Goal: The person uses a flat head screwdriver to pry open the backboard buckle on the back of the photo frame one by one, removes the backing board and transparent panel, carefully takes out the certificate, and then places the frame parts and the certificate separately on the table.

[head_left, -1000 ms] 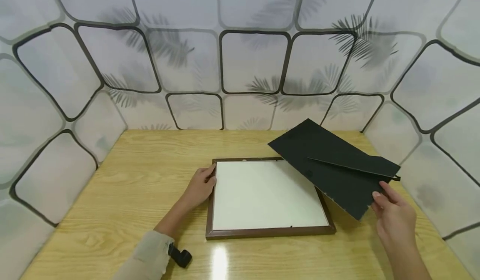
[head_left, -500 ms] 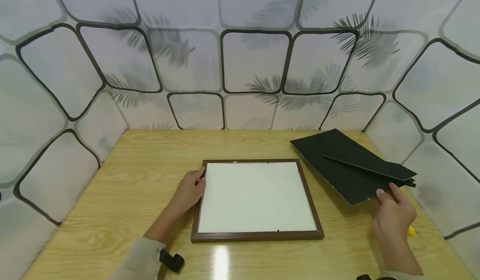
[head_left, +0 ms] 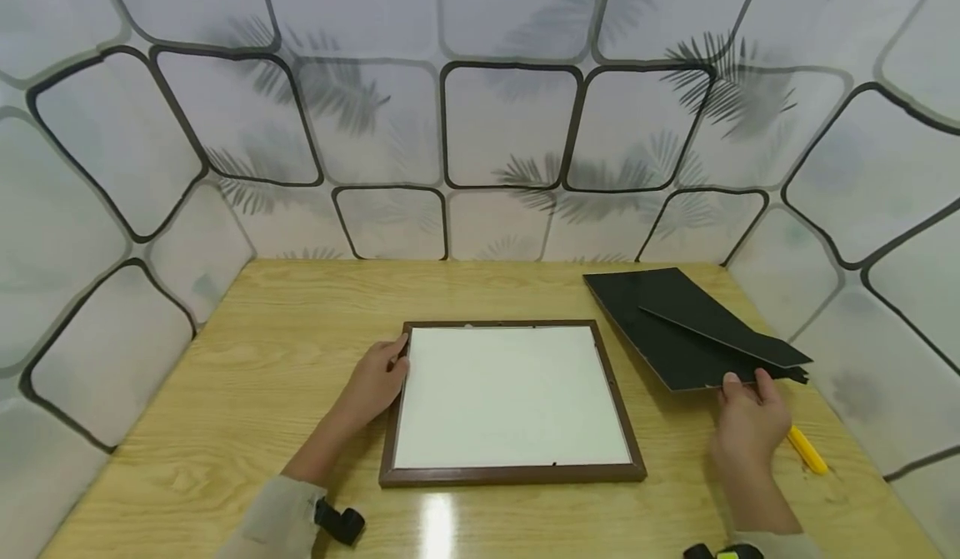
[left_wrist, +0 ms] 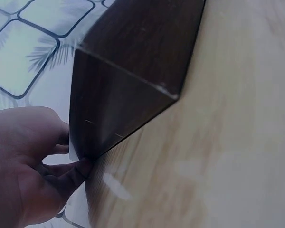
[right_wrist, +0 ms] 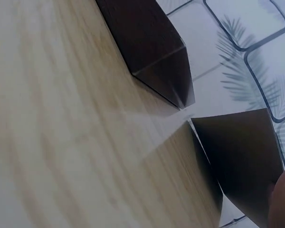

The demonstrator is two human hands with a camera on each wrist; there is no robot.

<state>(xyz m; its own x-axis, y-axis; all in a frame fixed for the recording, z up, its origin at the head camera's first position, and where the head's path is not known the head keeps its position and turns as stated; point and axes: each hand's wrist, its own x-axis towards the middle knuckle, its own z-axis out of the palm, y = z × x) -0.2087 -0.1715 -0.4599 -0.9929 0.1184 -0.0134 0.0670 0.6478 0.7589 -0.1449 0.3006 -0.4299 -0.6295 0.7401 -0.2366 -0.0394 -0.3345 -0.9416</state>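
Note:
A brown picture frame (head_left: 512,475) lies on the table, with a white sheet (head_left: 510,401) filling it. My left hand (head_left: 375,382) grips its left side near the upper corner; in the left wrist view the fingertips meet the frame's dark edge (left_wrist: 114,95). To the right, a black backing board (head_left: 637,291) with a stand flap (head_left: 738,341) partly raised is held tilted by my right hand (head_left: 752,427). Thumb and fingers pinch the board's near edge. The right wrist view shows the board (right_wrist: 240,156) beside the frame's corner (right_wrist: 168,78), apart from it.
A yellow, slim object (head_left: 807,449) lies on the wooden table (head_left: 285,359) just right of my right hand, its far end hidden. Patterned fabric walls (head_left: 510,126) enclose the table at the back and both sides.
My right hand has drawn the black board right and lower, off the frame, then slightly back left. The left hand has shifted the frame slightly left. The yellow object has come into view.

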